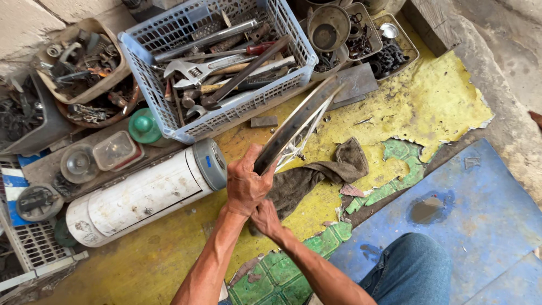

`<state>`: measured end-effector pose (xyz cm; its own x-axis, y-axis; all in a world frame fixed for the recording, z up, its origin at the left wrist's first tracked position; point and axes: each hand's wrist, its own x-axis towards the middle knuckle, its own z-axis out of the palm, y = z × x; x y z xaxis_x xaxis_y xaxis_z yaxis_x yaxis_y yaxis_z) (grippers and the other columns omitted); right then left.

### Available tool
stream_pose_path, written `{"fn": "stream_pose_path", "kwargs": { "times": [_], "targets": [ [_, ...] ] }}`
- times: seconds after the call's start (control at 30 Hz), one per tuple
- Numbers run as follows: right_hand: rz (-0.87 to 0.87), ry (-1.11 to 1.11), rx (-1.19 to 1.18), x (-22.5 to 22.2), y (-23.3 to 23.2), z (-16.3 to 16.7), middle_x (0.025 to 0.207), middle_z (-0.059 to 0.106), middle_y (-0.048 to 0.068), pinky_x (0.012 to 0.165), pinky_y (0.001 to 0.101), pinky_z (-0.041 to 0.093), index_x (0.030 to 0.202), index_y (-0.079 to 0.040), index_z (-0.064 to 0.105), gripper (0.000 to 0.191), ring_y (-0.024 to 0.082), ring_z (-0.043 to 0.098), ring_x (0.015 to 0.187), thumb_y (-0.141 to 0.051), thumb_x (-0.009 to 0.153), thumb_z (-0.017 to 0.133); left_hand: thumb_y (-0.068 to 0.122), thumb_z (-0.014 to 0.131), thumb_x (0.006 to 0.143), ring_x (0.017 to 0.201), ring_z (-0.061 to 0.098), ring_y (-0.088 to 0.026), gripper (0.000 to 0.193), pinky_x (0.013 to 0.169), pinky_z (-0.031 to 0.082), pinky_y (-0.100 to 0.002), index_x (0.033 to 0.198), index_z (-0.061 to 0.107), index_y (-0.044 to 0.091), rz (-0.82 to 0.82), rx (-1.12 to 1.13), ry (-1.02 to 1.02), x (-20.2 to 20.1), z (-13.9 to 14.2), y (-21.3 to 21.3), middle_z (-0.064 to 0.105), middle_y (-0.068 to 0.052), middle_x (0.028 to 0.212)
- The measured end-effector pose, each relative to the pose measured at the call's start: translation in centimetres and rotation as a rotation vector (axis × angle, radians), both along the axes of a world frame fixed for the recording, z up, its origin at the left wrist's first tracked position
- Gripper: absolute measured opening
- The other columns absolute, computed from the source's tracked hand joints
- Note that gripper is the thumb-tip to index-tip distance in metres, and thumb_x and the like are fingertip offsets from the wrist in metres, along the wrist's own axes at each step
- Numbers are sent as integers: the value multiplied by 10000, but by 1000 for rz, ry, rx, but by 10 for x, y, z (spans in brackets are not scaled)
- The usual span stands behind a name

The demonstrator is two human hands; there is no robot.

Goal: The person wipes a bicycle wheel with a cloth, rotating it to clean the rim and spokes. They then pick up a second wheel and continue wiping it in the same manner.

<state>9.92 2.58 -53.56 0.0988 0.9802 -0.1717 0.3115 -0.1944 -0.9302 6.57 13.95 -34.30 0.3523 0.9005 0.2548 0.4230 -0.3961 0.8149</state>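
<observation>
Bare yellow floor [429, 101] lies open at two o'clock of the hands. The blue basket [148, 85] blocks twelve, the white cylinder [141, 197] nine, a rag [316, 175] at three.

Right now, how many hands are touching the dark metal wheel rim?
1 for certain: the left hand grips the dark metal wheel rim at its lower end. The right hand sits just below, partly hidden, so its contact cannot be told.

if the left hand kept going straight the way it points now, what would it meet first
Probably the blue basket of tools. The left hand, gripping the wheel rim, points up and away along it toward the basket's near wall, though depth is unclear.
</observation>
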Motion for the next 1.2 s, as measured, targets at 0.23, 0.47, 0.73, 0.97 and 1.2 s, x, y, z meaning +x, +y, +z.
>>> {"fn": "stream_pose_path", "kwargs": {
  "times": [0.23,0.47,0.73,0.97,1.2],
  "targets": [
    [11,-288,6,7,7,0,746,663,285,638,555,522,805,15,665,239,475,656,681,-153,939,560,198,723,963,592,728,-142,184,471,556,-321,1046,655,49,-13,-119,15,-20,-6,-9,717,-33,787],
    [114,-367,25,-10,-14,2,876,708,235,638,593,508,1013,-84,674,193,475,658,740,-114,900,521,195,721,938,669,668,-192,254,571,542,-358,1100,625,23,-17,143,310,-26,35,14,703,-105,774],
    [23,-627,-17,30,17,-3,769,690,227,593,555,538,1258,-154,619,384,424,671,658,-173,893,499,163,659,1006,437,592,-158,135,361,445,-309,993,564,69,-24,-232,311,-4,53,22,626,-81,607],
    [-18,-487,-187,62,32,-10,803,683,250,613,586,530,1347,-199,590,494,457,674,712,-102,882,453,147,657,993,448,611,-157,121,349,443,-304,1027,576,64,-53,-45,223,31,31,42,618,-36,615],
    [-60,-433,-144,41,23,-21,857,709,253,683,593,532,1280,-179,618,395,470,675,783,-139,908,492,152,732,925,622,721,-252,197,502,536,-386,1060,605,84,-24,121,139,23,36,64,730,-125,727]
  ]
}}
